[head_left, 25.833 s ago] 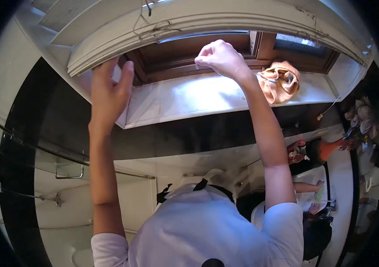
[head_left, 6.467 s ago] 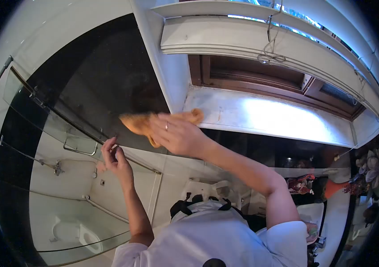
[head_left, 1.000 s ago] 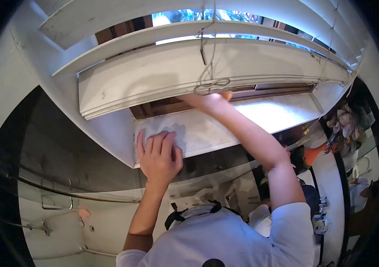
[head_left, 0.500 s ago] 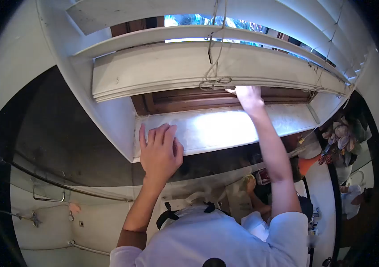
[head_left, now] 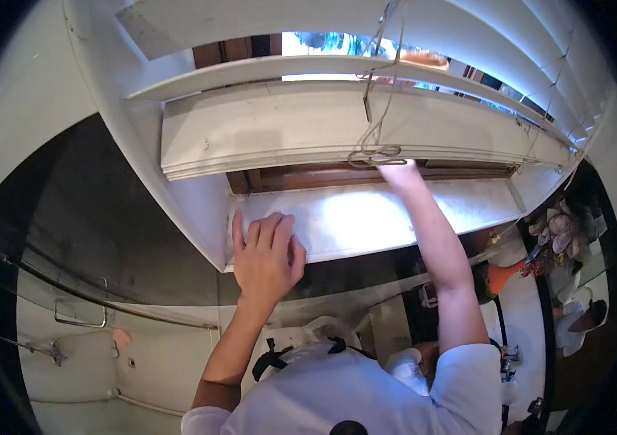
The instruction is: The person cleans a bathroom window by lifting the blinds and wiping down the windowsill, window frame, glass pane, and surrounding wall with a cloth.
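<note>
My left hand point(head_left: 266, 264) rests on the white window sill point(head_left: 355, 221) near its left end, its fingers apart. My right hand point(head_left: 399, 172) reaches up under the lower edge of the slatted blind point(head_left: 272, 123), and its fingers are hidden behind the stacked bottom slats. A looped cord point(head_left: 375, 154) hangs down the front of the blind just above that hand. Behind the blind a brown wooden window frame point(head_left: 308, 176) shows.
Below the sill runs a dark wall band point(head_left: 69, 217). At lower left is a glass panel with a metal handle point(head_left: 80, 321). To the right stand flowers point(head_left: 558, 228), an orange vase point(head_left: 504, 275) and a mirror reflecting a person point(head_left: 582, 319). Part of another person's arm point(head_left: 426, 359) shows low down.
The view has shifted, so the blind and sill sit slightly lower. My right hand has gone farther behind the slats, hiding its fingers. The other person's arm has drawn back.
</note>
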Available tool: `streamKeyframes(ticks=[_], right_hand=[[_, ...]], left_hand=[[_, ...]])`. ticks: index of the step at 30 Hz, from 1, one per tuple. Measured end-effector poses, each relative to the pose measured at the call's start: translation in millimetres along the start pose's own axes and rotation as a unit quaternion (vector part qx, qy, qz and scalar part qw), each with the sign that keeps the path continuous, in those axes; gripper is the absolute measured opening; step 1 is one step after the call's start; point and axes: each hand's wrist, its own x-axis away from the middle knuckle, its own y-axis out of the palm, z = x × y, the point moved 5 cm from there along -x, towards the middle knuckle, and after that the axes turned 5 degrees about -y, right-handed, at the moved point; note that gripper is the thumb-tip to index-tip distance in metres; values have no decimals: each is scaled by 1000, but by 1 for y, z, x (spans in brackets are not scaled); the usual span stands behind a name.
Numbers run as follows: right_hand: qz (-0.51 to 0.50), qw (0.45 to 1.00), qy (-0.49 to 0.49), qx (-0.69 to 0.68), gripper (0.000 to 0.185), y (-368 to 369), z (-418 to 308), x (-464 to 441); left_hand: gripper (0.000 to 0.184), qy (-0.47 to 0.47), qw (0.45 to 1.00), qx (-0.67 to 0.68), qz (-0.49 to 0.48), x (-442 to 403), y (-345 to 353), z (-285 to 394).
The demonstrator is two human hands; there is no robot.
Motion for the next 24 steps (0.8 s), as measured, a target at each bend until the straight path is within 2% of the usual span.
streamKeyframes(ticks=[2, 3, 4, 5, 7, 9, 10, 11, 13, 14, 15, 16, 18, 19, 20, 21, 22, 23, 24], right_hand=[[-68, 992, 83, -66, 49, 20, 6, 9], [-13, 979, 136, -152, 44, 35, 13, 16], [52, 983, 145, -104, 34, 71, 30, 13], [148, 973, 128, -123, 26, 48, 31, 21], [54, 996, 70, 9, 23, 28, 35, 26], [280, 958, 51, 21, 24, -1, 46, 27], [309, 948, 50, -53, 26, -6, 55, 24], [307, 949, 48, -52, 26, -7, 55, 18], [244, 937, 95, -231, 28, 3, 55, 2], [158, 945, 125, -256, 29, 21, 50, -10], [81, 992, 67, -75, 28, 35, 30, -22], [165, 984, 69, 27, 26, 37, 20, -17], [168, 983, 75, 23, 23, 23, -2, -3], [89, 989, 83, -84, 22, 7, -16, 1], [133, 976, 52, -163, 16, -5, -31, 3], [246, 968, 46, -33, 14, 16, -54, 6], [248, 968, -41, 16, 21, 2, -73, 3], [278, 959, -43, 26, 32, -6, -89, 7], [261, 953, -113, -105, 25, -7, -86, 12]], left_hand=[[27, 3, 1000, 0, 15, -1, 0, -1], [27, -1, 1000, 4, 6, -1, 2, -1], [27, 1, 1000, -2, 11, -1, 3, -1], [26, 6, 1000, -10, 17, 0, 3, -1], [26, 10, 1000, -5, 21, 1, 3, -3], [25, 19, 999, -4, 38, 2, 1, -3], [24, 16, 999, -4, 37, 2, 1, -2], [24, 14, 999, -3, 37, 1, 2, -2], [23, 30, 998, -8, 56, 3, 0, 0], [23, 30, 998, -8, 53, 5, -1, 0], [23, 25, 999, -8, 42, 5, -1, 0], [23, 18, 999, -7, 32, 5, 0, -1], [23, 14, 999, -11, 35, 4, 2, 1], [23, 13, 999, -16, 37, 4, 2, 2], [23, 17, 999, -14, 34, 5, 2, 3], [23, 16, 999, -19, 34, 6, 3, 3], [23, 17, 999, -23, 35, 5, 4, 3], [23, 25, 999, -20, 36, 4, 3, 5], [23, 19, 999, -27, 35, 5, 1, 4]])
